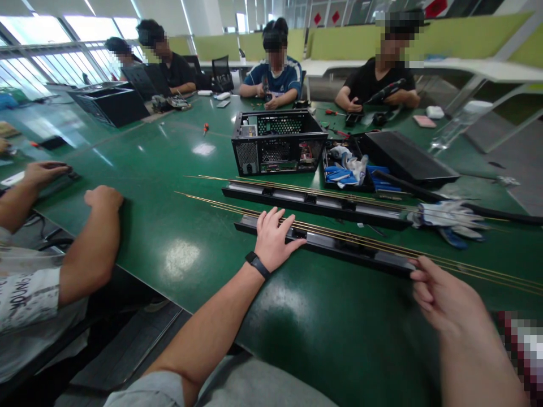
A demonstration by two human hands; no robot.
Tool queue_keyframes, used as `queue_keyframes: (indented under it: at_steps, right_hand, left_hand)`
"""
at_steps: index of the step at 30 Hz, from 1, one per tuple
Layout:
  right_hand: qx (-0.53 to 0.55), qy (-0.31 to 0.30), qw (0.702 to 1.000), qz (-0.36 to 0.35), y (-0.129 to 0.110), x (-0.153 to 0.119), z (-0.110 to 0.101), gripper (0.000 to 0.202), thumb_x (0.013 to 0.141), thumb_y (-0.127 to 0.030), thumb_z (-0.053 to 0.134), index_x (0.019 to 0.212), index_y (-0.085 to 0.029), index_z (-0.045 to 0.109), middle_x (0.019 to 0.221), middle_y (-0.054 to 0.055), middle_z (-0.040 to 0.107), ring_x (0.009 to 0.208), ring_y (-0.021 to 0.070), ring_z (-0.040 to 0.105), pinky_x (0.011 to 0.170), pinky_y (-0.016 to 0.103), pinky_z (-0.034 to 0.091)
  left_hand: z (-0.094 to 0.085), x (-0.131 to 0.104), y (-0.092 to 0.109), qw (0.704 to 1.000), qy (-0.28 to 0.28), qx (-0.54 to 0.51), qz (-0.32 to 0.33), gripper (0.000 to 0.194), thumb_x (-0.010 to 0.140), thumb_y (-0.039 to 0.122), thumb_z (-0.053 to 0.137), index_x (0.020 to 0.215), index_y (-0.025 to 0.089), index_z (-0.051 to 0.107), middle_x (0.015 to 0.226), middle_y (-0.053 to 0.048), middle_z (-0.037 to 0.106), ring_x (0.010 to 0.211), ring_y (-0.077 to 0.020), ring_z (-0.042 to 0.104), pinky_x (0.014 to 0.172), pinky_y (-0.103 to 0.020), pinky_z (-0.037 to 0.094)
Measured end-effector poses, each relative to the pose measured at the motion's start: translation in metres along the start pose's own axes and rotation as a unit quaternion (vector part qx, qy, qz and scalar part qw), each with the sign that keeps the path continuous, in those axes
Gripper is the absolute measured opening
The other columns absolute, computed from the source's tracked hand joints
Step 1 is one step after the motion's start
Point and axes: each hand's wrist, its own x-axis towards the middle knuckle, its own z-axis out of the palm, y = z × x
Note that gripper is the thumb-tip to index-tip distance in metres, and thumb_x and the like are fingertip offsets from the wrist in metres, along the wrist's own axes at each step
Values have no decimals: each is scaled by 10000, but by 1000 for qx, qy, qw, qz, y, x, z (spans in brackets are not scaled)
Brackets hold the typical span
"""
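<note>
A long, thin, black bar with shiny grey flat parts on top (pixel 339 253) lies on the smooth, green bench (pixel 156 169), right in front of the person. A few very thin, gold-coloured metal rods (pixel 360 238) run along it and poke out past both ends. The person's left hand (pixel 274 240) lies over the left part of the bar, its grip spread wide, with the thumb out to the side. The right hand (pixel 436 294) is at the bar's right end with its fingers curled; one cannot tell if that grip is pinching the end or just touching it. The bar looks stiff and not very heavy, but its length could make it tip if held at one end only. Its smooth sides may be a bit slippery. The rods look light and springy, and they could roll or bend if pushed hard. The best place to hold the bar is by its sides near both ends, keeping the fingers low, under the rods.
</note>
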Motion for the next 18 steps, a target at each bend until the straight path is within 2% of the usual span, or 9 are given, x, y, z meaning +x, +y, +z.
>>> queue_keyframes:
  at_steps: [5, 9, 13, 18]
  right_hand:
    - [11, -43, 999, 11, 4, -14, 18, 194, 938, -283, 913, 973, -143, 784, 708, -10, 640, 354, 56, 331, 274, 172, 216]
    - [6, -25, 999, 29, 5, -9, 14, 225, 1011, -358, 867, 965, -186, 728, 725, 10, 668, 351, 61, 323, 274, 174, 199]
    - [24, 4, 1000, -7, 7, -1, 6, 274, 941, -370, 936, 967, -188, 733, 723, -8, 653, 365, 62, 358, 286, 159, 190]
    - [7, -46, 999, -16, 12, -10, 16, 305, 887, -382, 983, 980, -174, 781, 736, -7, 671, 384, 57, 370, 286, 162, 211]
  left_hand:
    - [0, 0, 0, 1000, 0, 0, 1, 676, 960, 541, 1069, 1529, 260, 837, 1658, -201, 776, 1687, -459, 640, 1474, -711, 423]
    - [0, 0, 0, 1000, -1, 0, 0, 665, 965, 546, 1062, 1528, 273, 835, 1654, -195, 776, 1684, -460, 640, 1468, -713, 426]
    - [0, 0, 0, 1000, -2, -1, -1, 651, 967, 544, 1057, 1522, 285, 837, 1654, -186, 774, 1683, -460, 637, 1468, -714, 425]
    - [0, 0, 0, 1000, -1, -2, -2, 654, 961, 541, 1063, 1519, 285, 839, 1656, -188, 776, 1682, -463, 638, 1468, -716, 426]
